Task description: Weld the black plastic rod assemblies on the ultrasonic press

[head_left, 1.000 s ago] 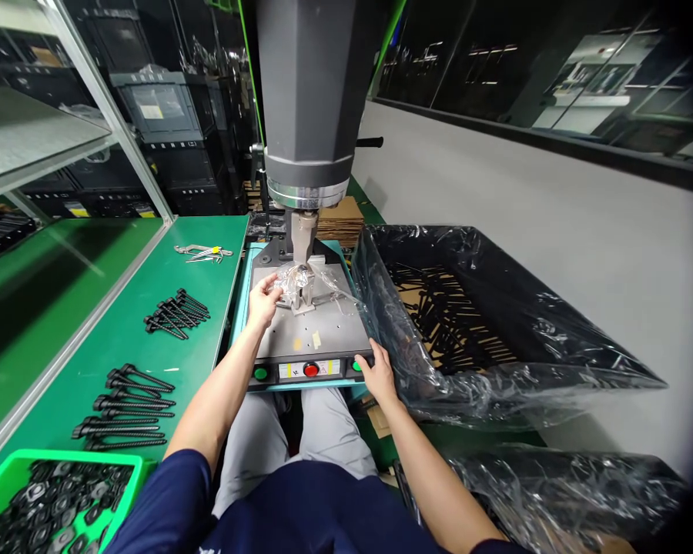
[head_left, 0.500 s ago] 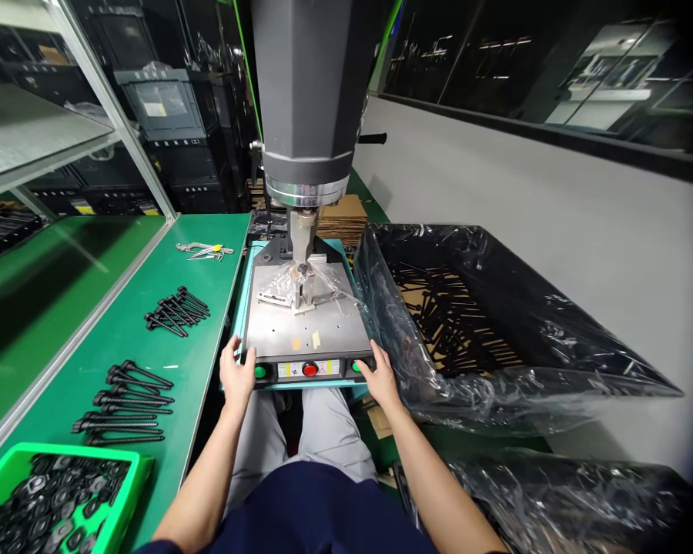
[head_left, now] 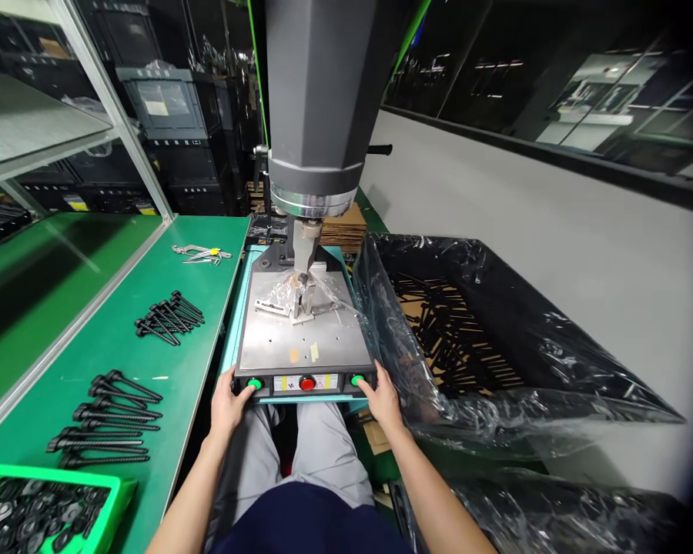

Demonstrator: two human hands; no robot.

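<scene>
Both of my hands are at the front corners of a bench press machine's base. My left hand lies along the left side, its thumb on the left green button. On the other side, the thumb of my right hand touches the right green button, with the fingers along the base's edge. Both hands are open and hold nothing. A red button sits between them. Above the metal plate, the machine's pointed tool comes down onto a small fixture wrapped in clear plastic; a dark piece shows at its top.
Black threaded rods with wide heads lie in rows on the green table at left. A green tray holds black parts. Hex keys lie farther back. At right, a plastic-lined bin holds many dark rods.
Both thumbs have come down onto the green buttons, and my hands have closed in around the base's corners. The view has shifted slightly; the tool looks about the same height over the fixture.
</scene>
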